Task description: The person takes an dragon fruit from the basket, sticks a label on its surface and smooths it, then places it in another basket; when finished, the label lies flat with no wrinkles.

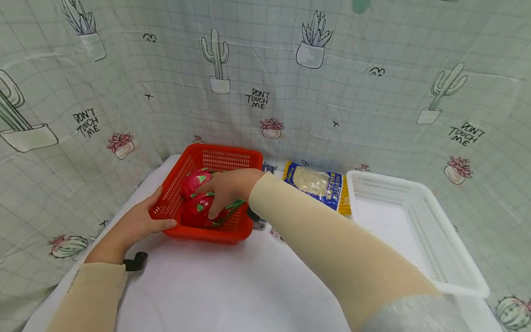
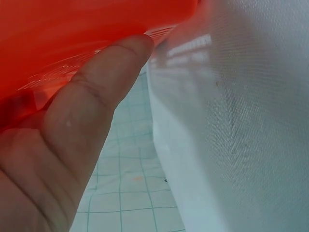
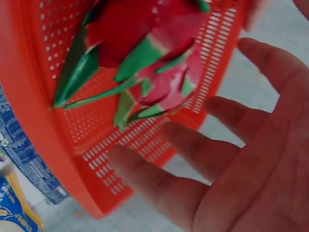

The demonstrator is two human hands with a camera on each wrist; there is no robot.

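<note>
My left hand (image 1: 134, 223) grips the left side of a red plastic basket (image 1: 226, 148), with the thumb near its front corner. In the left wrist view, the thumb (image 2: 91, 92) lies against the red basket wall (image 2: 87, 29). Two red dragon fruits with green scales lie inside, one nearer the front (image 1: 195, 211) and one behind it (image 1: 192, 182). Over the basket, my right hand (image 1: 232, 182) reaches down with fingers spread. The right wrist view shows those fingers (image 3: 188, 145) extended beside the dragon fruits (image 3: 166, 87), holding nothing; contact is not visible there.
Right of the red basket lies a blue and yellow food packet (image 1: 313, 182). Beyond it stands a white plastic basket (image 1: 386, 226). A dark packet (image 1: 268, 168) shows partly behind the red basket. A cactus-print curtain (image 1: 265, 60) closes the back and sides of the white table (image 1: 232, 286).
</note>
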